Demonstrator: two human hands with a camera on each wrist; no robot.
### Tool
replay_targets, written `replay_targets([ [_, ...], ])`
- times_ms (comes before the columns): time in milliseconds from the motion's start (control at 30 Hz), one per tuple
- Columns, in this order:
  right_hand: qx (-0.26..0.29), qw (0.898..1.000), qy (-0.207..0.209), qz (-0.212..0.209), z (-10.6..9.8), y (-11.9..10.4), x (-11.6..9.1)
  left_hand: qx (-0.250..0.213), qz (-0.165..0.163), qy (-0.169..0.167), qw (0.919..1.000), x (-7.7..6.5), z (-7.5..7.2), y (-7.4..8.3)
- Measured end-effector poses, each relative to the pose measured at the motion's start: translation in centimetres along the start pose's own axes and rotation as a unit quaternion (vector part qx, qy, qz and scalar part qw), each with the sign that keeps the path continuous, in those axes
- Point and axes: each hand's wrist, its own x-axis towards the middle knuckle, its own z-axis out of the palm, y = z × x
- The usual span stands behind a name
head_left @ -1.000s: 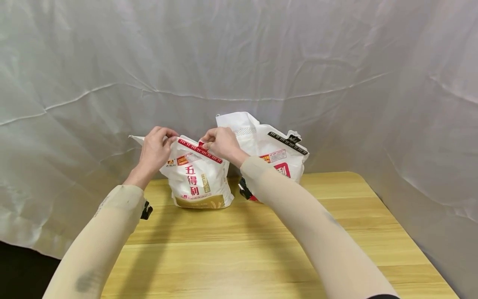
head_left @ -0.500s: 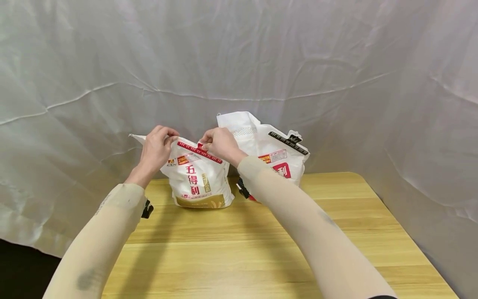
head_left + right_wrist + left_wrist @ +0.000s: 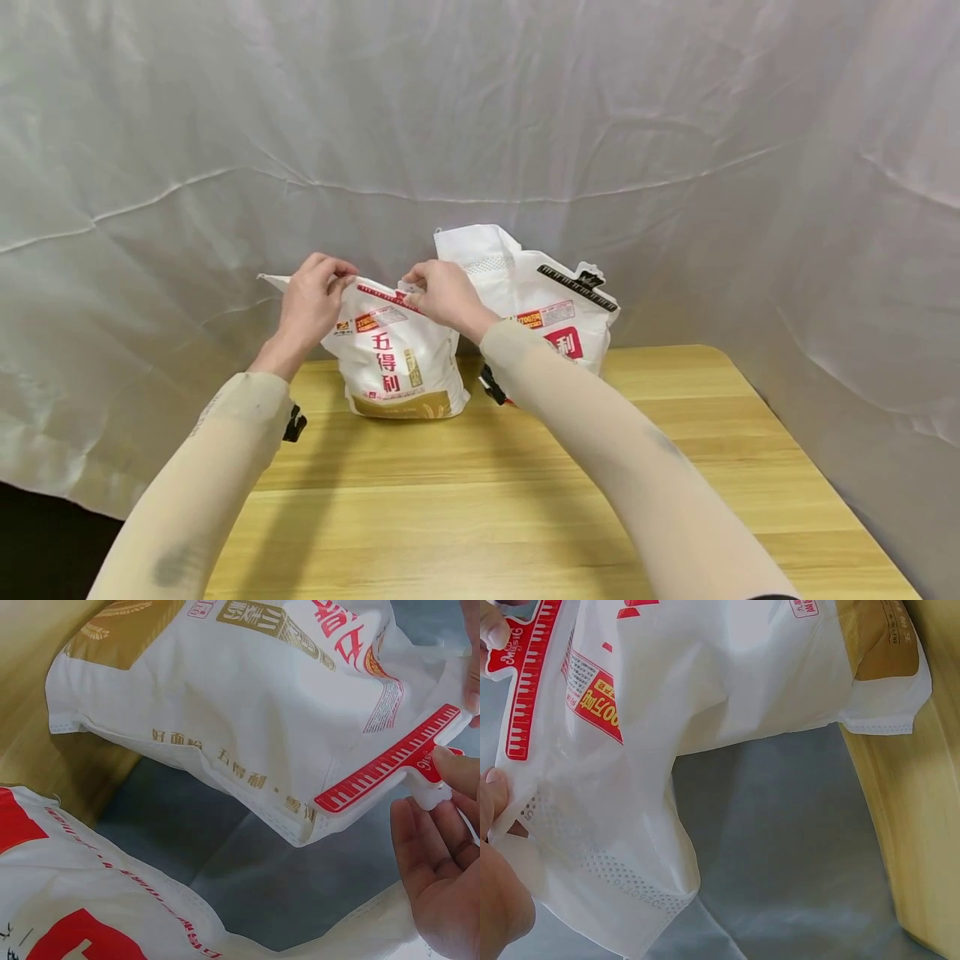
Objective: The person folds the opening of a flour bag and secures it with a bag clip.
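Observation:
A white flour bag (image 3: 431, 362) with red lettering and a gold band at its foot stands on the wooden table. Along its top edge lies a red bag clip (image 3: 375, 769) with a piano-key pattern. My left hand (image 3: 306, 302) pinches the bag's top edge just left of the clip. Between thumb and fingers, my right hand (image 3: 450, 296) pinches the clip's handle; in the head view it covers the clip's right end. The thumb (image 3: 450, 769) lies on the red handle in the right wrist view, with the fingers behind.
A second white flour bag (image 3: 536, 287) stands to the right, partly behind my right arm, with a black piano-key clip (image 3: 577, 287) on its top edge. A grey cloth curtain (image 3: 480, 125) hangs behind the table (image 3: 450, 517). The table's right edge runs diagonally.
The right hand has shifted slightly lower and now hides the right half of the red clip, which showed before. The left hand stays on the bag's top edge.

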Motion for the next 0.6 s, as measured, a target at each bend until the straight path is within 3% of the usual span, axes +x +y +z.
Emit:
replay_targets([
  [267, -0.006, 1.000, 0.004, -0.015, -0.2, 0.2, -0.6, 0.016, 0.016, 0.020, 0.9995, -0.2, 0.2, 0.1],
  [600, 0.019, 0.999, -0.004, -0.032, -0.2, 0.9, -2.0, 0.043, 0.076, 0.082, 0.9928, -1.2, 0.4, 0.0],
])
